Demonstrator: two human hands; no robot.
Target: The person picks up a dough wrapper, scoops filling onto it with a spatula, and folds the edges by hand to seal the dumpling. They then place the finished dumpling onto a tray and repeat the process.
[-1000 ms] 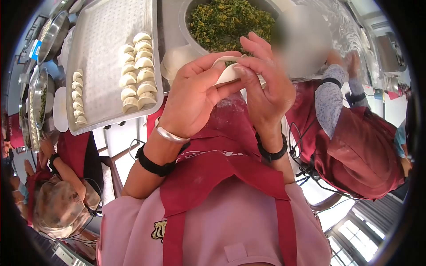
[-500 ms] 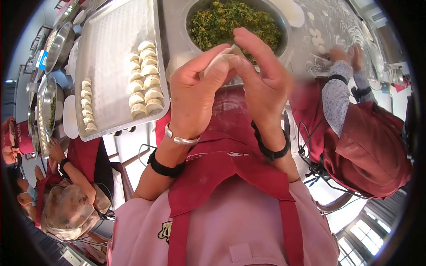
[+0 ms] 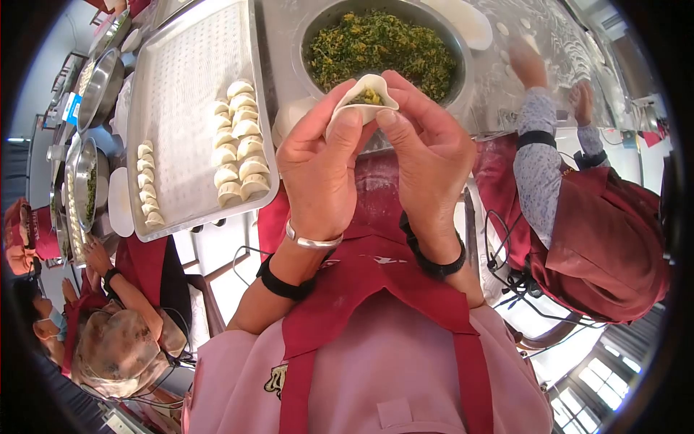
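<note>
Nearby, front: a metal bowl (image 3: 298, 50) of chopped green filling (image 3: 383, 43) stands on the desk (image 3: 278, 36), directly beyond the hands.
Nearby, left: a metal tray (image 3: 181, 87) carries a double row of finished dumplings (image 3: 238, 145) near its right edge and a smaller row (image 3: 147, 184) near its left edge.
Nearby, between: a stack of round wrappers (image 3: 293, 116) lies between the tray and the bowl, partly hidden behind the left hand.
Nearby, right: a co-worker's hand (image 3: 526, 61) rests on the floured desk. A second co-worker sits at lower left.
Obstruction: the hands cover the near rim of the bowl. Nothing lies between them and the camera.
Work item: a dumpling (image 3: 367, 94), wrapper cupped open with green filling showing, is held in the air above the near rim of the bowl.
Left hand (image 3: 318, 170): raised, back toward the camera, thumb and fingers pinching the dumpling's left side. A silver bangle (image 3: 312, 241) and a black wristband (image 3: 283, 286) sit on this arm.
Right hand (image 3: 426, 163): raised, mirroring the left, thumb and fingers gripping the dumpling's right side. The thumbs are close together under the wrapper.
Writing: white print on the red apron (image 3: 376, 289) and an emblem (image 3: 277, 380) on the pink shirt cannot be read.
</note>
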